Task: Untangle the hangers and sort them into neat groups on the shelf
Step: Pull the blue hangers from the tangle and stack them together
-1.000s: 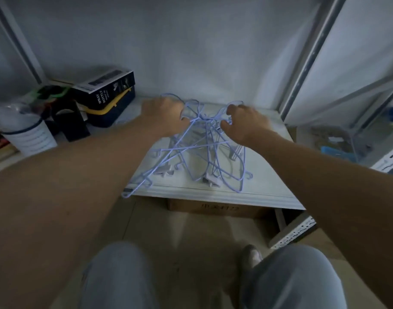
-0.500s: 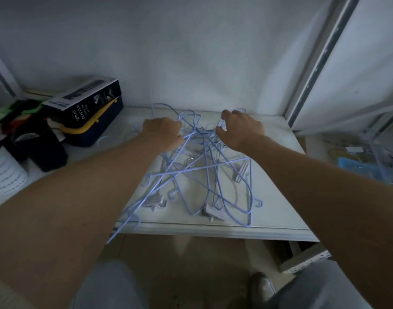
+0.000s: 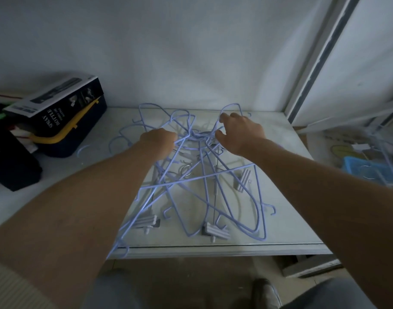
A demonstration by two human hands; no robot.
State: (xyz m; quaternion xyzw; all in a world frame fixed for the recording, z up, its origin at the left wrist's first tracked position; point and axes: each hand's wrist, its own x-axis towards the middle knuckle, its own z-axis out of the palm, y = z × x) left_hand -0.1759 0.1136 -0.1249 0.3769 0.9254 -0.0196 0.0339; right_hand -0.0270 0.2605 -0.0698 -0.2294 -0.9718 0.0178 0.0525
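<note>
Both hands are over the far end of the hanger pile (image 3: 202, 188) on the shelf (image 3: 287, 221). Left hand (image 3: 158, 144) is curled into a fist round a few of the blue wires, gripping them just left of the knot where the necks cross. Right hand (image 3: 240, 132) sits on the other side of that knot w/ thumb and forefinger spread apart, curved over a hook loop; can't tell if they actually pinch the wire or only touch it.

From the grip, the hangers fan out toward the person: long blue wire shoulders crossing each other, a few w/ grey clips (image 3: 215, 231) lying close to the shelf's front edge. One wire runs under the left forearm and pokes past the shelf edge. Beyond the grip, hook ends stick up near the back wall (image 3: 191, 52).

Well left of the left hand: a box (image 3: 57, 103) marked "spray bottle", resting on a dark blue case w/ yellow handle (image 3: 55, 139). Far right of the right hand, past the upright post, a blue basket (image 3: 367, 170).
</note>
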